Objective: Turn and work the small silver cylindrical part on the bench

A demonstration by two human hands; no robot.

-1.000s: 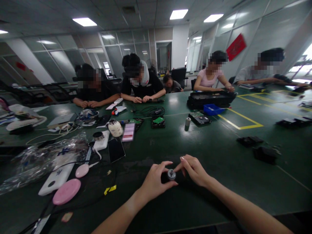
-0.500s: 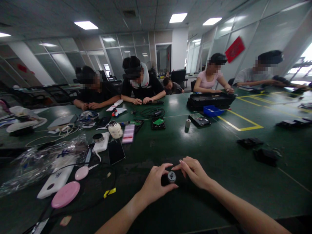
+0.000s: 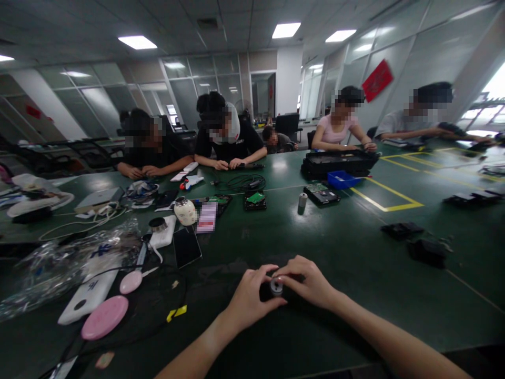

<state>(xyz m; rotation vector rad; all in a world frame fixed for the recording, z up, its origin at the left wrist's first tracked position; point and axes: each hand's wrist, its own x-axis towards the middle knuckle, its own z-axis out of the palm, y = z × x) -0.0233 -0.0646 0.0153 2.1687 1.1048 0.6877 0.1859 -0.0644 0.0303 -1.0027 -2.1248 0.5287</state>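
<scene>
A small round metal cylinder (image 3: 276, 289), grey with a dark centre on its top face, is upright low over the green table. My left hand (image 3: 252, 295) curves around it, thumb in front and index finger behind, closed on its sides. From the right, my right hand (image 3: 307, 279) brings thumb and index finger together in a pinch at the cylinder's top edge. Whatever those fingertips hold is too small and too covered to make out. Farther back stands a silver cylinder (image 3: 302, 200) of similar kind, untouched.
On the left lie a black phone (image 3: 187, 246), a pink round case (image 3: 105, 317), a white power bank (image 3: 89, 295) and clear plastic wrap (image 3: 98, 242). Circuit-board devices (image 3: 321, 193) and a blue tray (image 3: 342, 180) lie farther back. Several people sit across the table.
My right hand has moved left; its thumb and index finger have closed at the cylinder's top. My left hand stays around the cylinder.
</scene>
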